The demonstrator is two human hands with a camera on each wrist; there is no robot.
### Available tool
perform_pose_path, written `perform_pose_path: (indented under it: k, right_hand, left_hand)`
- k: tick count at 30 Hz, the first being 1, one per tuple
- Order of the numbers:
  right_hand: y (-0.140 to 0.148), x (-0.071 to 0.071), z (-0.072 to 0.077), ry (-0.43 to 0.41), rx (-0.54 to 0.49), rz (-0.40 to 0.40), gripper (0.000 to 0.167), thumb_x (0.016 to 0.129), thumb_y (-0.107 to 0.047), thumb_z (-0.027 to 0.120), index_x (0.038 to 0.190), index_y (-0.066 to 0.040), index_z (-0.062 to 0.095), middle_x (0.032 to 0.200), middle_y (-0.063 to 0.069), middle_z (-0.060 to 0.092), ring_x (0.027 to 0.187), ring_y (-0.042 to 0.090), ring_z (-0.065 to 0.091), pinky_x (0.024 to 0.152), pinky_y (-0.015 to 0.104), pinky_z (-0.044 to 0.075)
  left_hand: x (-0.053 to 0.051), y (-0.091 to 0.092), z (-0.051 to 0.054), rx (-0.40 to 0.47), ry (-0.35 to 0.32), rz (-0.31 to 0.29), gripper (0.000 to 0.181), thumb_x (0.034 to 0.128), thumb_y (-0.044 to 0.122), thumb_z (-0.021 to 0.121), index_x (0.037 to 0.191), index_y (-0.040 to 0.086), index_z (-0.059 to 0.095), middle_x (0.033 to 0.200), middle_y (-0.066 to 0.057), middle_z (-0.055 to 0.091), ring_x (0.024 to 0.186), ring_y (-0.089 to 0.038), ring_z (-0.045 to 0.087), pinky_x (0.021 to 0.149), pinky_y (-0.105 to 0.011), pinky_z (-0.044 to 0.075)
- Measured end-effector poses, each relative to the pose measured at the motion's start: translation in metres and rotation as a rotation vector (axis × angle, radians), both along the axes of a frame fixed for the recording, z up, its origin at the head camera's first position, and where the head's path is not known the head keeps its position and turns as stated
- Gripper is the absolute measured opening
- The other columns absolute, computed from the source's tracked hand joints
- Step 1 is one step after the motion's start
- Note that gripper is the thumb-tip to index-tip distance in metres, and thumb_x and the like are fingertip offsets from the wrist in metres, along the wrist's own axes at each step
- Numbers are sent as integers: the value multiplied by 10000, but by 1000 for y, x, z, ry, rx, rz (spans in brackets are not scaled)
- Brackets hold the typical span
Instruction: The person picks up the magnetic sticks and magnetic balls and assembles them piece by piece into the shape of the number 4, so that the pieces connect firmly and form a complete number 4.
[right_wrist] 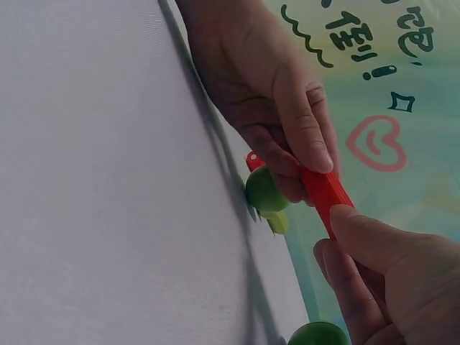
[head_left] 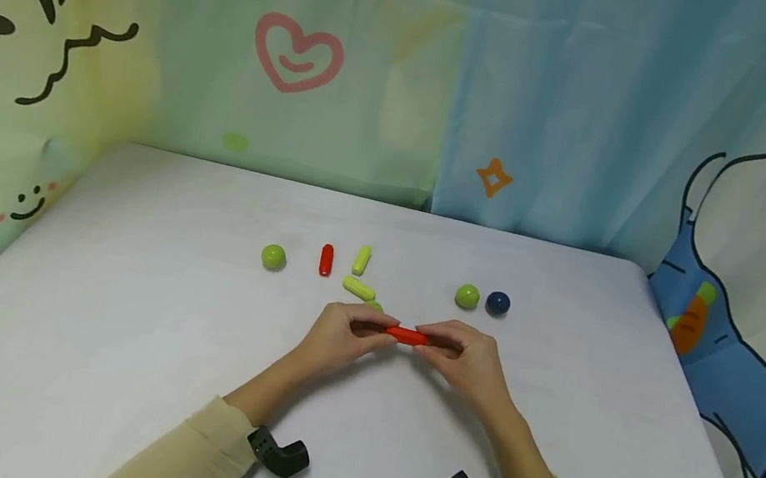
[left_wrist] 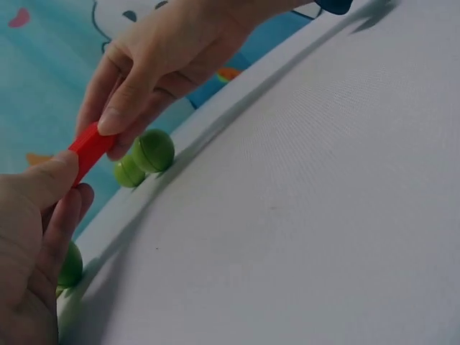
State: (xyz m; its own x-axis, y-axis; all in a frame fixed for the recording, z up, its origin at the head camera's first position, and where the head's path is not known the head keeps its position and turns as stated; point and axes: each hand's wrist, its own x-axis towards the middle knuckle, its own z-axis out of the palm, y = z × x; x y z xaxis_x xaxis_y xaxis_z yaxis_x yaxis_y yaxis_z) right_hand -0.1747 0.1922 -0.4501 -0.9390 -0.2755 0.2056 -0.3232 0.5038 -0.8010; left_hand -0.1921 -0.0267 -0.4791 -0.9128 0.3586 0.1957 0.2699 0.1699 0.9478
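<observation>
Head view: a red stick (head_left: 407, 336) bridges the left hand (head_left: 342, 335) and the right hand (head_left: 473, 360), the fingers (head_left: 436, 357) of each clamped on one end, holding it above the white bench (head_left: 179, 366).

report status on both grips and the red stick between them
Left grip, right grip pinching opposite ends of red stick. Stick clear of table. Green ball beyond left grip, partly hidden; nothing visibly blocking.

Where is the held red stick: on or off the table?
Off the table: the left hand and right hand pinch the red stick above it.
</observation>
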Motion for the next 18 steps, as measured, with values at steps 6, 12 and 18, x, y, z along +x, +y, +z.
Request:
perform_pose_path:
  k: [6,12,18]
  right_hand:
    - [-3,-2,2,32,-7,32,281,754,-50,779,1030,-68,730,965,69,704,851,176,690,747,213,544]
    - [6,-2,6,-34,-23,40,305,776,-51,760,1075,-28,702,1021,76,680,901,155,683,786,213,534]
    - [31,-7,8,0,-39,-34,320,798,-86,747,1105,-25,682,1078,57,647,986,174,643,854,227,514]
  left_hand:
    - [2,-3,-2,21,-7,26,251,787,98,763,1034,68,731,987,-84,714,829,-101,686,722,-219,548]
    - [5,-3,-1,20,-33,42,250,772,84,773,1018,60,735,974,-106,715,807,-107,684,708,-212,545]
    - [5,-1,-2,-10,-74,40,255,773,108,777,1024,84,738,977,-77,718,799,-89,673,713,-205,543]
